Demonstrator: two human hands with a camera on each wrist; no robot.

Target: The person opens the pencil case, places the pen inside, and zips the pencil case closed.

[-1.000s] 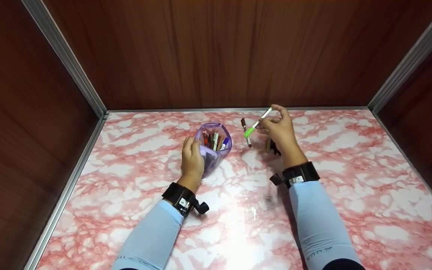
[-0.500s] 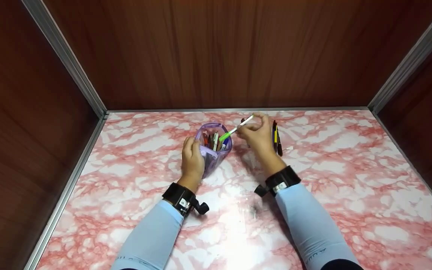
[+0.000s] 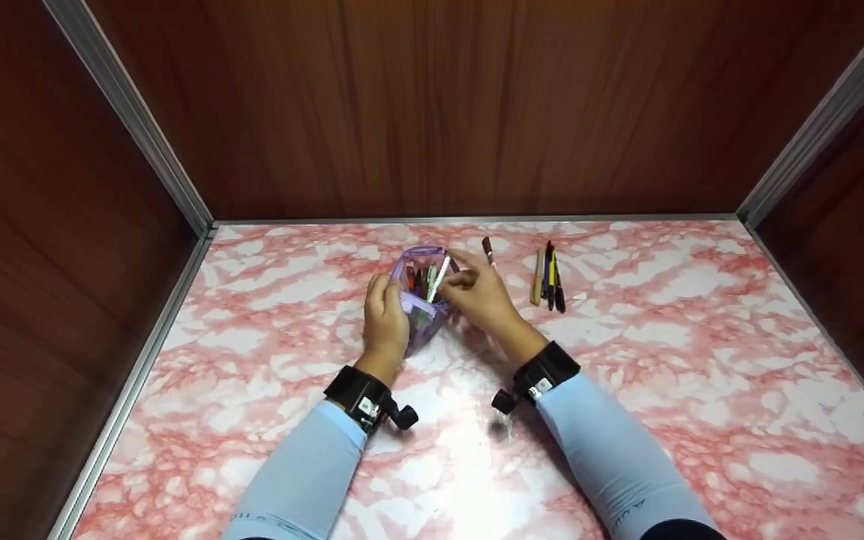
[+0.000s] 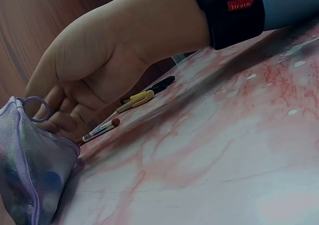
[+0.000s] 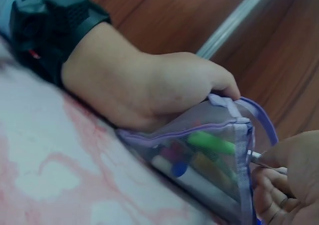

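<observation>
At the mouth of the purple translucent-mesh pouch (image 3: 423, 319), the right hand (image 3: 479, 294) pinches a slim white green-capped marker (image 3: 441, 275), cap inside; the left hand (image 3: 385, 321) grips the pouch's side. Marker judged light, stiff: hold high. Pouch judged soft: steady rim.

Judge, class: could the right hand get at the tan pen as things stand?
Probably yes: only bare table shows between the right hand and the tan pen, though that hand holds a marker and would likely need to release it first.

Pale blue sleeves (image 3: 303, 466), dark lettering (image 3: 633, 510), black wristbands (image 3: 358, 391), red tag (image 4: 240, 5)
</observation>
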